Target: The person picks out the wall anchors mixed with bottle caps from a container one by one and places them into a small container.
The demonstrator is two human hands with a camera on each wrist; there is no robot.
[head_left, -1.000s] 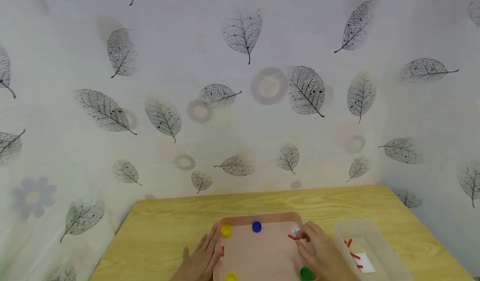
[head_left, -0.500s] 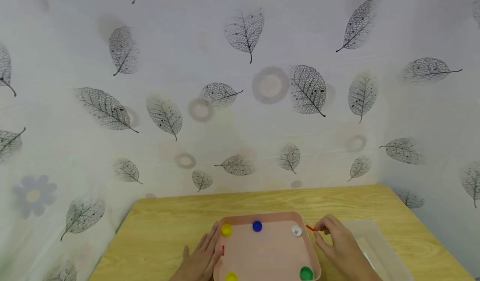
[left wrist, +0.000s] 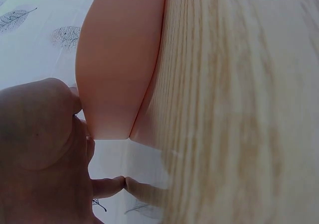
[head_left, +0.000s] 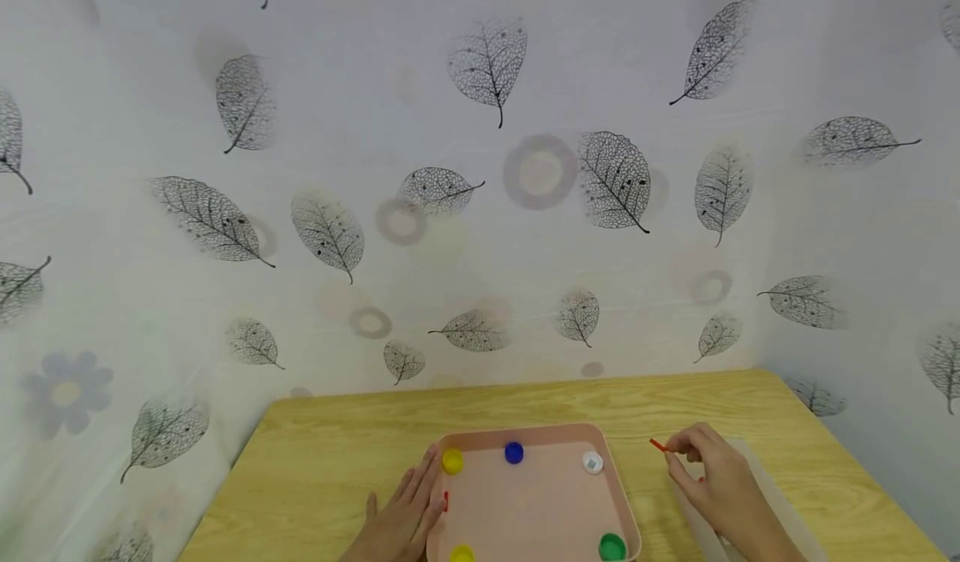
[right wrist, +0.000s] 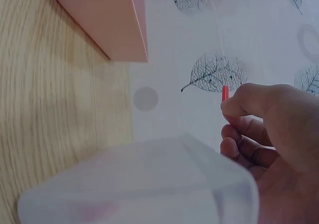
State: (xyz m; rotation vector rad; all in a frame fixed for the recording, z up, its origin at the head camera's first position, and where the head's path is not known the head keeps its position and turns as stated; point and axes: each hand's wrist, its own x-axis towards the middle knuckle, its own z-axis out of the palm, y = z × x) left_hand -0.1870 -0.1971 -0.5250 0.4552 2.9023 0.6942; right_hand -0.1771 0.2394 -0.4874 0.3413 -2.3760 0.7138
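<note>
Between thumb and fingertips my right hand (head_left: 720,479) pinches a short, thin red stick (head_left: 657,444), held up over the table right of the pink tray (head_left: 540,512). The right wrist view shows the red stick's end (right wrist: 225,92) poking out past the thumb. With its fingers straight, my left hand (head_left: 403,508) rests along the tray's left rim; in the left wrist view it lies beside the tray's outer wall (left wrist: 117,64). Inside the tray are a blue cap (head_left: 513,453), a white cap (head_left: 592,462), a green cap (head_left: 612,547) and a yellow cap (head_left: 452,461).
A translucent box (head_left: 780,499) stands right of the tray, partly hidden under my right hand and forearm. Another yellow cap (head_left: 462,553) sits at the tray's near left. A red piece (head_left: 446,502) shows at the tray's left wall. Behind the wooden table (head_left: 345,429) rises a leaf-patterned wall.
My right hand has moved right with the red stick, from above the white cap out of the tray to near the translucent box. The left hand has stayed at the rim.
</note>
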